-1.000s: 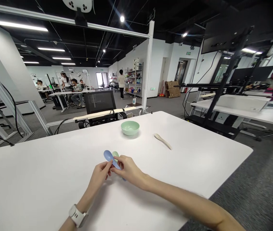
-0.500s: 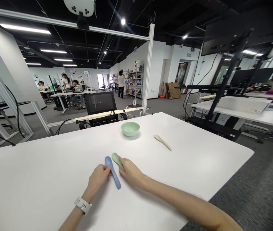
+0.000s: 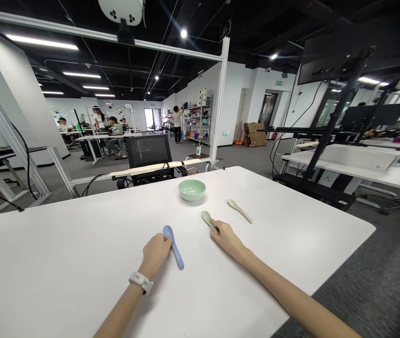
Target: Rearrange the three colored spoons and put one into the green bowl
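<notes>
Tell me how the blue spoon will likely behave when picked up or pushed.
The blue spoon is probably light, given its slim handle. It may slide easily when pushed, as its surface looks smooth. Rolling seems unlikely, because one end is a broad scoop.

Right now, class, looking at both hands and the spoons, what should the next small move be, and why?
I'd probably have the right hand let go of the green spoon beside the cream spoon: it lies close by, and the two slant much alike. The left hand holds the blue spoon, apart from both.
</notes>
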`<action>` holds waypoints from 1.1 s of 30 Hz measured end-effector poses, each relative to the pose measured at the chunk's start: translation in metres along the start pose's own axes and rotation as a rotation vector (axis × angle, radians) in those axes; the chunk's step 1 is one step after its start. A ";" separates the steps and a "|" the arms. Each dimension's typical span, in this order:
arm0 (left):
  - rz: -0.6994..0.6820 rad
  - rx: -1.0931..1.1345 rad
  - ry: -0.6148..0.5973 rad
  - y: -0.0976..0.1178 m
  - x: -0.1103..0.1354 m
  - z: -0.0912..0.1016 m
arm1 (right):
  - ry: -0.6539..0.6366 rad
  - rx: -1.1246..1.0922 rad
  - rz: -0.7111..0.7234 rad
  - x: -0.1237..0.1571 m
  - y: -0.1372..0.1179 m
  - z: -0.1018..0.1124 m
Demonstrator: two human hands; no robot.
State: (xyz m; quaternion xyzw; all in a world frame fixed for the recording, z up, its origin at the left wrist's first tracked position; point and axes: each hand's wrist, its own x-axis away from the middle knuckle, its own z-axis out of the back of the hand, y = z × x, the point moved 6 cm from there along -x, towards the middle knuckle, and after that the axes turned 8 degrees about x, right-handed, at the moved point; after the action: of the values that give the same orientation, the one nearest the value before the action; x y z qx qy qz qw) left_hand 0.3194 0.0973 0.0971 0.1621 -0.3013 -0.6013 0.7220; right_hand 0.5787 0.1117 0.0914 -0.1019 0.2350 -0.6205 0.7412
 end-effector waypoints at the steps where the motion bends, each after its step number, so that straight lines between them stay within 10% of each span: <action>1: -0.002 -0.011 0.000 0.000 0.000 0.000 | 0.000 -0.004 -0.003 0.000 0.001 -0.002; 33: -0.038 -0.066 0.069 0.001 0.000 -0.002 | 0.047 0.098 -0.089 -0.007 0.005 -0.005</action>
State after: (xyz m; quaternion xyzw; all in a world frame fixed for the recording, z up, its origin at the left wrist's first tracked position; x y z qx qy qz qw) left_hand 0.3216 0.0971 0.0959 0.1649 -0.2531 -0.6186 0.7254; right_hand 0.5797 0.1199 0.0859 -0.0611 0.2169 -0.6658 0.7113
